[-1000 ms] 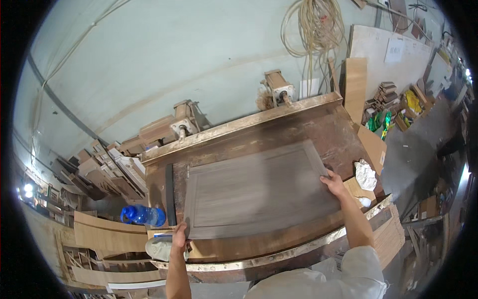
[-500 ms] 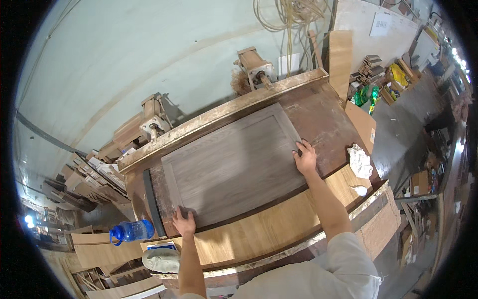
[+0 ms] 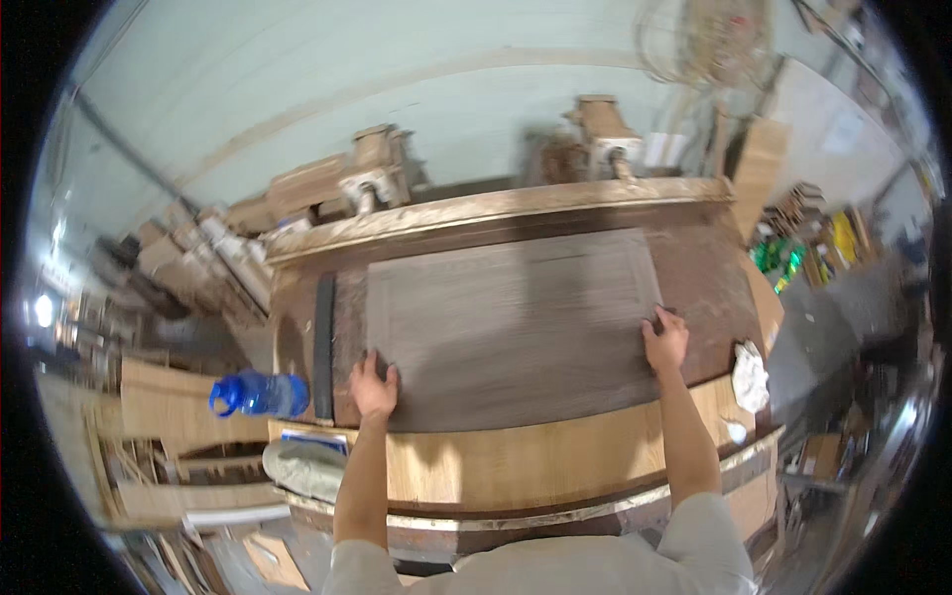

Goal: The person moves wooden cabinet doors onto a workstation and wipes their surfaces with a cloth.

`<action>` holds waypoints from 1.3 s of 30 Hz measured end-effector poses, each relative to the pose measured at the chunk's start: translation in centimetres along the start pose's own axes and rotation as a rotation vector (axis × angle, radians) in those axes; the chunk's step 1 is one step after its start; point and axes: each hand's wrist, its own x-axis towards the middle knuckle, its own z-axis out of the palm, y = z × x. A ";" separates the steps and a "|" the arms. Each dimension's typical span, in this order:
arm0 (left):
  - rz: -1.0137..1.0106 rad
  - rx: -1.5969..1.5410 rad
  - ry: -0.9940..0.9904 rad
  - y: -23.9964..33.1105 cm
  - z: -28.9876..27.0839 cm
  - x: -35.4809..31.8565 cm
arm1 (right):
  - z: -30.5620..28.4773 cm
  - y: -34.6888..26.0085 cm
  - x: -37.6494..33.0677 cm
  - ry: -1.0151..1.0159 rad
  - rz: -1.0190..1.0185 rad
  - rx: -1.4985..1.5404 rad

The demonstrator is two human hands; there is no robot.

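A grey wood-grain cabinet door (image 3: 516,327) with a raised-looking border lies flat on the brown bench top (image 3: 709,278). My left hand (image 3: 374,387) is at its near left corner, thumb on the face and fingers along the left edge. At the right edge, my right hand (image 3: 666,342) has its fingers bent over the rim. Both hands grip the door at opposite ends, though the undersides of the fingers are hidden. A black strip (image 3: 324,347) lies on the bench to the left of the door. Motion blurs the picture slightly.
Behind the bench top runs a worn ledge (image 3: 496,206) with two clamp cylinders (image 3: 372,183) behind it. A light wood board (image 3: 535,471) lies along the near side. A blue bottle (image 3: 263,395) stands left; a crumpled white cloth (image 3: 751,377) lies right. Wood offcuts (image 3: 203,253) are stacked at far left.
My view has turned, so the bench now looks more level and sits further right. Both hands stay at the same ends of the cabinet door.
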 end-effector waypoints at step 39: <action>0.020 0.024 0.154 -0.9 3.0 1.6 | 1.4 -4.8 0.5 0.144 0.040 -0.090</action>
